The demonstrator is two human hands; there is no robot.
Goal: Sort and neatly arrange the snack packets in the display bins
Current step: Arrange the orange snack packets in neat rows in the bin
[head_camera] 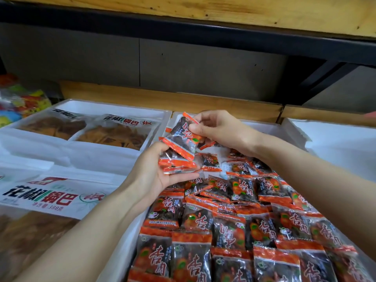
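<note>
A white foam bin (130, 239) holds several small orange-and-black snack packets (230, 231); the near ones lie in rows, the far ones in a loose heap. My left hand (156, 171) grips a small stack of these packets (175, 162) above the bin's far left corner. My right hand (215, 127) pinches the top edge of one packet (183, 137), which leans tilted on top of that stack.
Left of the bin, white foam bins (89, 153) hold large clear bags of brown crisps (114, 133). A white bin (335, 143) stands at the right. A wooden ledge (162, 98) and a grey back panel run behind. Colourful packets (18, 102) lie far left.
</note>
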